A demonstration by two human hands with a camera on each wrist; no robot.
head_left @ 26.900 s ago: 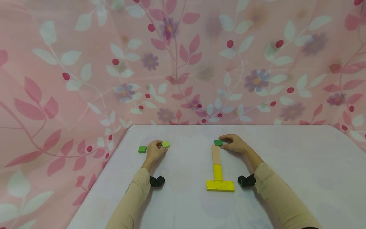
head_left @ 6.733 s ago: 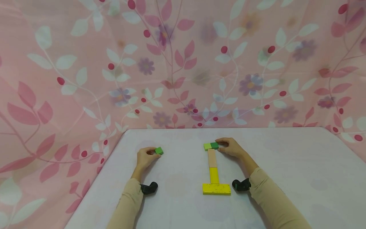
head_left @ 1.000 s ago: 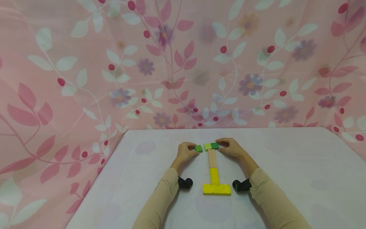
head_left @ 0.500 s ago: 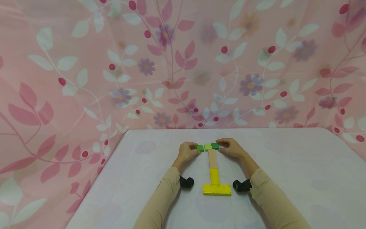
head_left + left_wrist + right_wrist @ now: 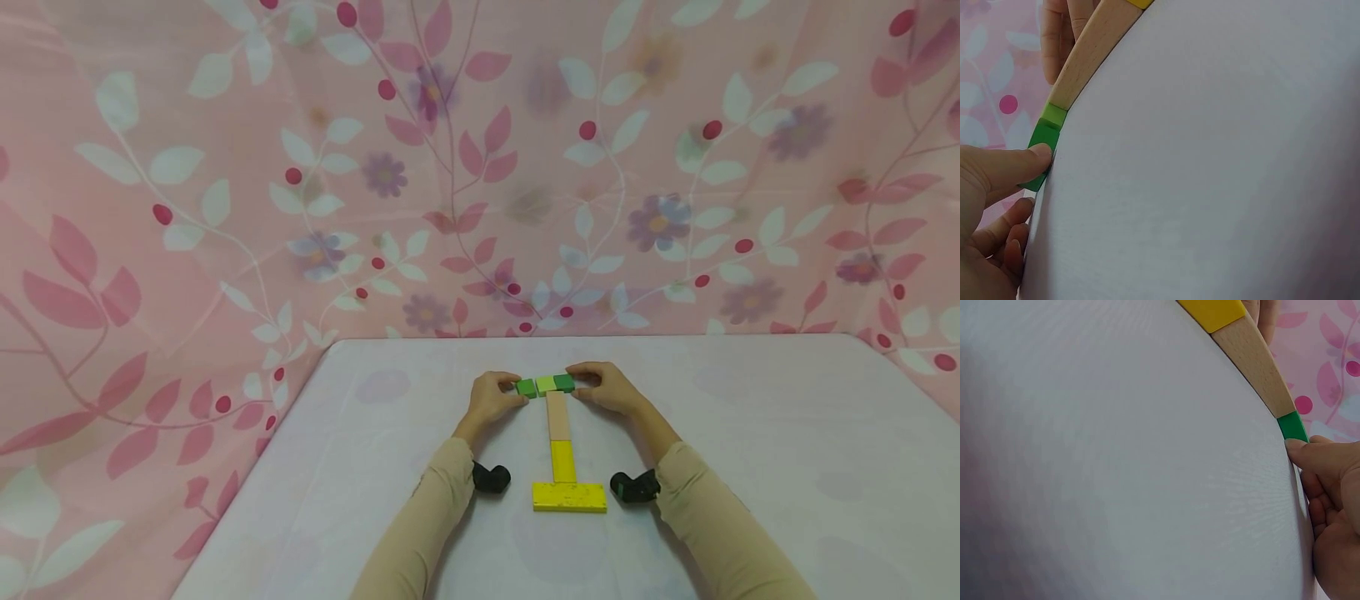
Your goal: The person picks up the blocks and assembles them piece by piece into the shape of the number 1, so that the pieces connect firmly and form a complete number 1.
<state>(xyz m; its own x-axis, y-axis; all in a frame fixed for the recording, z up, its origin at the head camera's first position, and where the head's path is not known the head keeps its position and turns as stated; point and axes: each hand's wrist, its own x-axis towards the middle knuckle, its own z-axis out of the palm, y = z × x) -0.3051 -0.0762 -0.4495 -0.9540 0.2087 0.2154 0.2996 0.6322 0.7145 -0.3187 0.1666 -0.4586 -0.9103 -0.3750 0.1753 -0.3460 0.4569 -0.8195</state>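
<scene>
My left hand (image 5: 492, 400) pinches a green block (image 5: 527, 388) between thumb and fingers, at the left end of a short row. Just right of it lies a lime-green block (image 5: 546, 384), with at most a sliver of space between. Touching the lime one on its right is a dark green block (image 5: 564, 382), which my right hand (image 5: 611, 388) holds by thumb and index finger. A plain wooden block (image 5: 558, 416) runs from the row toward me, followed by a yellow block (image 5: 562, 461) and a wide yellow crosspiece (image 5: 569, 497). In the left wrist view, my thumb presses the green block (image 5: 1045, 135).
A white-covered table (image 5: 337, 500) carries the blocks, its far edge behind both hands. Beyond hangs a pink flowered cloth (image 5: 480, 167). Black devices sit at the left wrist (image 5: 491, 478) and right wrist (image 5: 635, 487).
Over the last second my left hand has edged right, narrowing the gap to the lime-green block. Earlier it held this green block far left. The lime-green block joined the row before that. My right hand stays put.
</scene>
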